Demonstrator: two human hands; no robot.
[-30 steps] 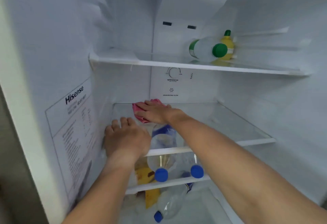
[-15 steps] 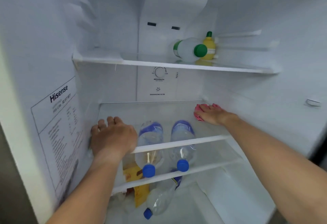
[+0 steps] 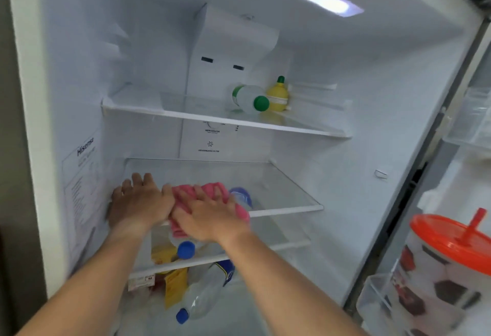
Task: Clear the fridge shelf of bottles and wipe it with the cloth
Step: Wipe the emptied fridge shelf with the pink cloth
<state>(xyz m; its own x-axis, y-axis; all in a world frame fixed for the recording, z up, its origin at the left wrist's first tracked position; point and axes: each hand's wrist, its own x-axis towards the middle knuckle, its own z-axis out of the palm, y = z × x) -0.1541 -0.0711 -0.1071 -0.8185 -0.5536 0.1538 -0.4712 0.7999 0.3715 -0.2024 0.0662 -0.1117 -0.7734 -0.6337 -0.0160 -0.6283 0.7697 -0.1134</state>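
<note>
The middle glass shelf [image 3: 287, 192] of the open fridge carries no bottles. My right hand [image 3: 210, 216] lies flat on a pink cloth [image 3: 212, 188] at the shelf's front left, pressing it onto the glass. My left hand [image 3: 138, 202] rests palm down on the shelf's left front corner, next to the cloth, fingers spread and holding nothing. Through the glass I see clear bottles with blue caps [image 3: 186, 250] lying on the shelf below. One more blue-capped bottle [image 3: 202, 298] lies at the fridge bottom.
On the top shelf [image 3: 305, 129] a green-capped bottle [image 3: 249, 100] lies on its side beside a yellow lemon-shaped bottle [image 3: 277, 95]. Yellow packets [image 3: 174, 282] sit low at the left. The door rack at the right holds a jug with an orange lid [image 3: 449, 237].
My right hand has swept the pink cloth from the shelf's back right to its front left, beside my left hand. The camera has tilted upward and shifted, bringing the door into view.
</note>
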